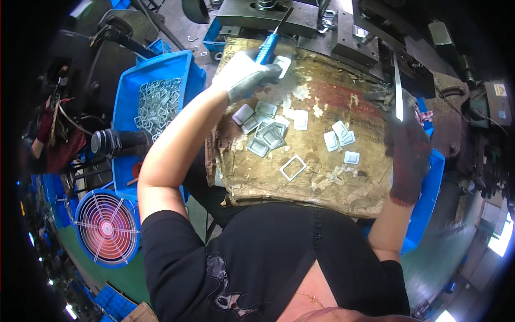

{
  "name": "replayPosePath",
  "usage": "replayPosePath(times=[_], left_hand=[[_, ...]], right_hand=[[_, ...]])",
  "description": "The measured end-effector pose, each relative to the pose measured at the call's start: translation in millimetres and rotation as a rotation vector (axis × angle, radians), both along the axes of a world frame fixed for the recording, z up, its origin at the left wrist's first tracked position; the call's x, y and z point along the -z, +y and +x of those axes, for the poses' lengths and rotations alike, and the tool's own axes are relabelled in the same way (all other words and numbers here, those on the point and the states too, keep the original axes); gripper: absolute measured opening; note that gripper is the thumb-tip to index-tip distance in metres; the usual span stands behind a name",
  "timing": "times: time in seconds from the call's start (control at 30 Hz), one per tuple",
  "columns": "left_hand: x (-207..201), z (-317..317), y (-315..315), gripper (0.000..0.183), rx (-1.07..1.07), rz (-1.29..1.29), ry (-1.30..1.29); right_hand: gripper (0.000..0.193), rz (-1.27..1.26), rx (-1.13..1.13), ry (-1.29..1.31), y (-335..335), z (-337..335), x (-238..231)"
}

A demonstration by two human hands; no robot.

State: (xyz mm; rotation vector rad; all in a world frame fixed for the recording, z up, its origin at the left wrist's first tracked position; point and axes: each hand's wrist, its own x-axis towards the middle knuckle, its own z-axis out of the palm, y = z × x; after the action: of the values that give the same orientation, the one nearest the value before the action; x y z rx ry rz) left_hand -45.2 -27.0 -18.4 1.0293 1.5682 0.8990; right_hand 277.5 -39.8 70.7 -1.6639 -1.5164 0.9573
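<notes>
My left hand (244,74), in a white and grey glove, grips a blue-handled tool (266,49) with a thin dark shaft pointing up toward the press. At its fingertips is a small rectangular metal piece (282,65). My right hand (409,145), in a dark red and black glove, is closed around a long flat metal strip (398,96) at the board's right edge; some of its fingers are blurred. Between the hands, a loose pile of shallow metal trays (270,135) lies left of centre. Several smaller pieces (330,140) and a rectangular frame (293,167) lie apart from it.
A worn, paper-covered board (257,185) forms the work surface. Machine blocks (351,45) stand along its far edge. At left is a blue bin (185,80) holding many metal frames, with a blue fan (107,228) below. Another blue bin (429,198) stands at right.
</notes>
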Motion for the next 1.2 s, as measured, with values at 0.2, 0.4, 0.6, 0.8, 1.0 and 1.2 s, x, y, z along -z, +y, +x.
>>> replayPosePath(times=[0.2,0.4,0.6,0.8,1.0,1.2], left_hand=[[1,24,8,0.041,-0.025,0.009,-0.132],[-2,34,7,0.036,-0.031,0.062,-0.196],[-10,37,7,0.039,-0.039,0.008,-0.15],[-1,17,8,0.039,0.045,0.069,0.003],[-14,22,14,0.038,0.135,0.122,0.1],[-34,33,51,0.034,0.336,0.287,0.799]], right_hand=[[0.04,-0.195,-0.112,0.24,-68,2,22],[0.043,-0.339,-0.173,0.216,-76,-14,14],[0.042,-0.311,-0.155,0.229,-78,-13,16],[0.038,-0.245,-0.293,0.14,-74,-8,16],[0.038,-0.203,-0.368,0.059,-71,-4,19],[0.04,-0.21,-0.167,0.263,-62,17,22]])
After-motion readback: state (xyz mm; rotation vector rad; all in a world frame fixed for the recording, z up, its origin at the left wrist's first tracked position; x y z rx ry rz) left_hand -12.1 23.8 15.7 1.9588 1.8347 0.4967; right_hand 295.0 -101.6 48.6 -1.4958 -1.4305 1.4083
